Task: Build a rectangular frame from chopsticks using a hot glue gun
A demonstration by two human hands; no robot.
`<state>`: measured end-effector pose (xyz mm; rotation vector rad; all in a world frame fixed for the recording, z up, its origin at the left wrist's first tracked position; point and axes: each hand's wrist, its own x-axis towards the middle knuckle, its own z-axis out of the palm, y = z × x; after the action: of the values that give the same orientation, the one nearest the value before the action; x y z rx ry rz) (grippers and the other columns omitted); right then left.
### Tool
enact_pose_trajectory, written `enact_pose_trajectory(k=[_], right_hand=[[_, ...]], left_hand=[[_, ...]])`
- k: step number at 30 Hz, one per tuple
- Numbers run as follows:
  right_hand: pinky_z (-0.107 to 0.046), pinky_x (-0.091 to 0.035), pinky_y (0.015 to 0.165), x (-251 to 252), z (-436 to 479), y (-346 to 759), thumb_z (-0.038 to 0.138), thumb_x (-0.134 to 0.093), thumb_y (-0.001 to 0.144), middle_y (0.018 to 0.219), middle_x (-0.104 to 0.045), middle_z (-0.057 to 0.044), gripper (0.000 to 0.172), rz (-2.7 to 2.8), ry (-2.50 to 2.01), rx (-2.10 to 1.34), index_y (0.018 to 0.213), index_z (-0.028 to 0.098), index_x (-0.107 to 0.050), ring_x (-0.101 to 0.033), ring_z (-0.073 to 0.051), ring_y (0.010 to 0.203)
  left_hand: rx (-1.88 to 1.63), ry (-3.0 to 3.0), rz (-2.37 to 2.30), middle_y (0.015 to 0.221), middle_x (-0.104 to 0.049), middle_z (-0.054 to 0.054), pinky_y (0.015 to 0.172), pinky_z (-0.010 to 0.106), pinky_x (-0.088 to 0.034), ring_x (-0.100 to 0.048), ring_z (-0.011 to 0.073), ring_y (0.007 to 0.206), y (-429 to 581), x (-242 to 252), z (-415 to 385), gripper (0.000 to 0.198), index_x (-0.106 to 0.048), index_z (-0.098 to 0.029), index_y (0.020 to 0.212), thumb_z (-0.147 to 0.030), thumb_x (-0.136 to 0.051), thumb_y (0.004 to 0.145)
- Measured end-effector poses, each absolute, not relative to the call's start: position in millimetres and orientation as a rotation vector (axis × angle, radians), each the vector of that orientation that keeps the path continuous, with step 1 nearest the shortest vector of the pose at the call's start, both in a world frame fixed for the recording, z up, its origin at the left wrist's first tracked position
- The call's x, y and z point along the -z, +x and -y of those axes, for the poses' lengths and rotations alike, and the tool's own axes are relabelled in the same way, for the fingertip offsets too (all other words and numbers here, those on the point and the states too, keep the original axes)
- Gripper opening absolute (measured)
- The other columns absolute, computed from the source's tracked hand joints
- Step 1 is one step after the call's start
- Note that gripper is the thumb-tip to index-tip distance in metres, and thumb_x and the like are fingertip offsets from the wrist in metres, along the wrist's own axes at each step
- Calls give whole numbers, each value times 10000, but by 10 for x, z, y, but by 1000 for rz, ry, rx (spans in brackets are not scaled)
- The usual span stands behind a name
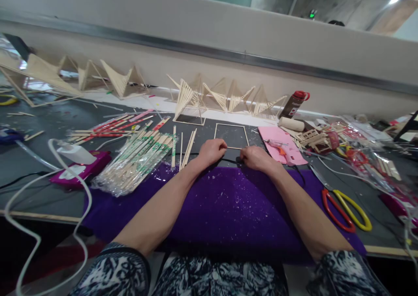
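Observation:
A square frame made of thin wooden sticks (246, 135) lies on the dark tabletop in front of me. My left hand (211, 151) is closed, its fingertips at the frame's near left corner. At the near right corner, my right hand (256, 157) is closed too, thumb and fingers pinched together. The near stick runs between the two hands; both corners are hidden by my fingers. Left of my left hand, a few loose wooden sticks (188, 148) lie beside a plastic bag of wrapped chopsticks (130, 165).
A purple cloth (225, 213) covers the near edge. On the right are a glue gun (280, 148) on pink paper (266, 135), large scissors (346, 209) and a brown bottle (294, 104). Twisted stick models (184, 98) line the back. A white cable (83, 187) loops on the left.

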<state>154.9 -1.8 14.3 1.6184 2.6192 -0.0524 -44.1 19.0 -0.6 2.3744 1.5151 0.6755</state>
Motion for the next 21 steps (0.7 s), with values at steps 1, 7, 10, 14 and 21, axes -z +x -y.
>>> enact_pose_trajectory(k=[1,7,10,14,21], right_hand=[[-234,-355,640,-138,28,1533,125,-510,717,895,-681,-87,268,-2617,1625,50,930,184,-662,-606,-182,804],[-210,-358,613,-202,22,1594,153,-488,719,889,-678,-61,257,-2621,1731,70,906,173,-664,-596,-154,784],[-187,-359,575,-320,56,1668,177,-475,723,840,-681,-23,269,-2628,1726,167,912,181,-667,-589,-119,718],[-200,-351,548,-400,149,1640,168,-518,674,802,-690,-29,255,-2536,1608,217,864,196,-686,-598,-132,694],[-265,-386,629,-238,202,1418,160,-484,722,900,-684,-136,272,-2454,1634,-1,912,168,-679,-623,-231,820]], left_hand=[[-658,2379,-1511,857,-676,24,689,244,-425,-588,158,776,-432,3,-181,204,-664,-200,875,-227,-522,731],[-614,2432,-1384,881,-679,25,725,241,-430,-591,154,796,-414,-3,-162,224,-681,-202,887,-224,-523,730],[-562,2435,-1287,840,-685,21,705,230,-419,-589,143,758,-452,-52,-161,230,-693,-195,876,-226,-526,721],[-326,2455,-1215,717,-686,10,625,214,-393,-586,140,672,-522,-129,-137,182,-717,-200,763,-202,-567,660],[-326,2492,-1245,785,-706,19,638,217,-396,-608,164,734,-490,-76,-114,203,-731,-248,775,-214,-567,660]])
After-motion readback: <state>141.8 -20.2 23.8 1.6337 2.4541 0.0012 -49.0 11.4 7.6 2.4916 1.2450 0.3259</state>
